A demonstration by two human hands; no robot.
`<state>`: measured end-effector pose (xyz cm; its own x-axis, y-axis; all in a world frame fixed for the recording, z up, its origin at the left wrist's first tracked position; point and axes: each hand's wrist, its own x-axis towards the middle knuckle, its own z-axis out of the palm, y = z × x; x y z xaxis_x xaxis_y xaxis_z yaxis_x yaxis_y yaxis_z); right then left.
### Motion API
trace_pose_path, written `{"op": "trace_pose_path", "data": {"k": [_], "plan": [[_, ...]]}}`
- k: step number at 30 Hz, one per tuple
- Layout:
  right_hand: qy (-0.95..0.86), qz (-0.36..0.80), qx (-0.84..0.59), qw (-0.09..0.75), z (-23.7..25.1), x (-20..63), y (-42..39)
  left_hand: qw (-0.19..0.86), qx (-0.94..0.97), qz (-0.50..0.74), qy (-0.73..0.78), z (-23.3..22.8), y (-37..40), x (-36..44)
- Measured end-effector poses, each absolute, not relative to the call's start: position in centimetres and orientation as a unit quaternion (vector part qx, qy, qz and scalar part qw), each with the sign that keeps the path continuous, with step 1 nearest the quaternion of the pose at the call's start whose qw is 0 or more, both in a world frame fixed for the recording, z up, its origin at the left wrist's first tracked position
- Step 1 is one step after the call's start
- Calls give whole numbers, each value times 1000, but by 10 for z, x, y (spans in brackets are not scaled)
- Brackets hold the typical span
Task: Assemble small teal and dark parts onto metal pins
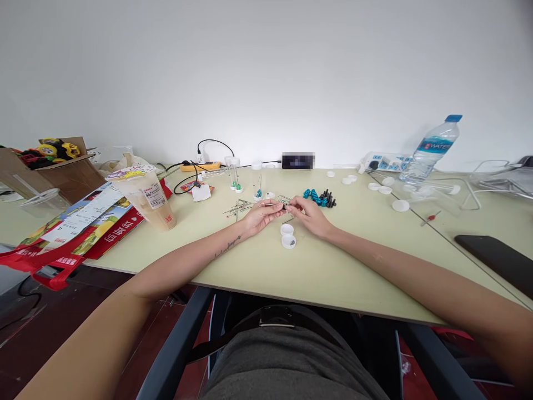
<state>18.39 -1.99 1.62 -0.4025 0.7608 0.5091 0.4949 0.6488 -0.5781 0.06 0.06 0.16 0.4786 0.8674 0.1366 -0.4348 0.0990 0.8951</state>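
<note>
Pale wall point(266, 72), light greenish table point(237, 264) against it, cluttered both sides. Left hand point(263, 215) and right hand point(308, 214) meet mid-table. Fingertips of both nearly closed, pinched on a small dark piece point(285, 207) between them; too small to tell exactly what, or which hand carries it. Left's other fingers curled, right's bent over.

Close around: thin metal rods point(238, 208) scattered left of the left hand, more partly hidden behind the hands. Teal knobby pieces point(314, 196) heaped just beyond the right hand, black pieces point(330, 199) touching that heap on its right. Two white caps point(288, 241) nearer the body, just below the hands, one with something dark inside. Clear tube point(233, 173) upright behind the rods, green bits at its base.

Left side: drink cup point(149, 200), tilted-looking, beside red bag point(120, 228); cardboard box point(73, 175) behind, yellow and black items in it. Orange power strip point(208, 166) and cables by the wall. Right side: water bottle point(433, 150), white power strip point(387, 162), loose white lids point(400, 206), red-handled tool point(431, 218), black phone point(497, 258) near right forearm. Small screen point(297, 161) straight ahead, pixelated.
</note>
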Motion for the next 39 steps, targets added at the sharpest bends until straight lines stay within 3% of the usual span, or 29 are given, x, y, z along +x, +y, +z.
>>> {"op": "trace_pose_path", "data": {"k": [3, 9, 14, 20, 25, 35, 39], "plan": [[-809, 157, -382, 418, 16, 183, -20, 709, 477, 470, 222, 1, 2, 0], [-821, 197, -378, 380, 15, 185, -18, 712, 483, 459, 222, 1, 2, 0], [-810, 169, -379, 414, 15, 184, -18, 712, 470, 468, 230, 0, 3, -1], [-824, 196, -374, 378, 13, 185, -17, 720, 487, 448, 212, 0, 3, -1], [-811, 167, -369, 421, 16, 184, -18, 715, 464, 470, 228, 0, 3, 0], [-810, 251, -360, 390, 14, 185, -17, 718, 468, 461, 232, 2, 0, 1], [-819, 192, -371, 393, 15, 184, -18, 714, 463, 468, 236, 1, 2, 1]]}}
